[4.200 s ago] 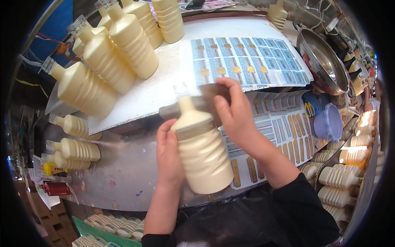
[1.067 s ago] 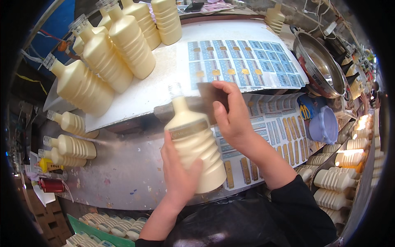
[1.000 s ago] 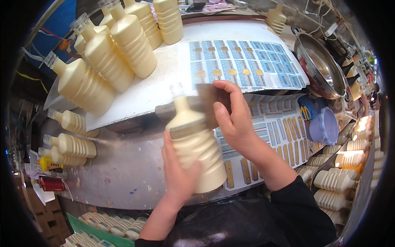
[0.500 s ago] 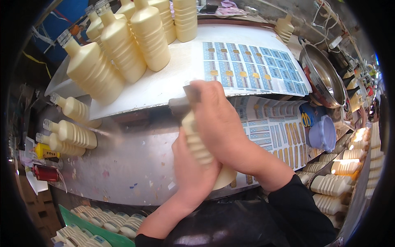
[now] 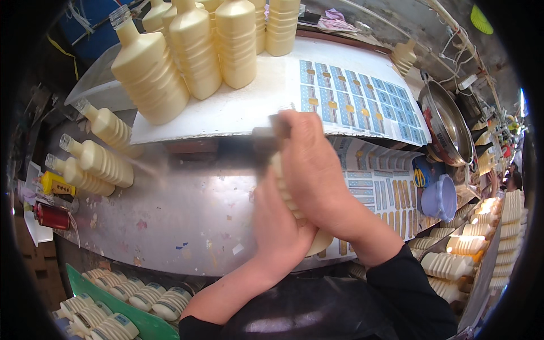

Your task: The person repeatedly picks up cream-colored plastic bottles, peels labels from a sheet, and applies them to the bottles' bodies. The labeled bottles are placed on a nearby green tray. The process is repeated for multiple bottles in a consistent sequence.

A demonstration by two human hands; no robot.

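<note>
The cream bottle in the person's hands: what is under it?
Under the cream bottle the left hand cups its lower end above the metal table and sticker sheets. The right hand covers its top, hiding the cap.

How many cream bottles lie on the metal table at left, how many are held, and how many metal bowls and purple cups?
Lying cream bottles: 3
Held cream bottle, in left hand and right hand: 1
Metal bowl: 1
Purple cup: 1
Total: 6

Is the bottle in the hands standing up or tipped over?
Tipped. The bottle slants between the left hand and right hand.
</note>
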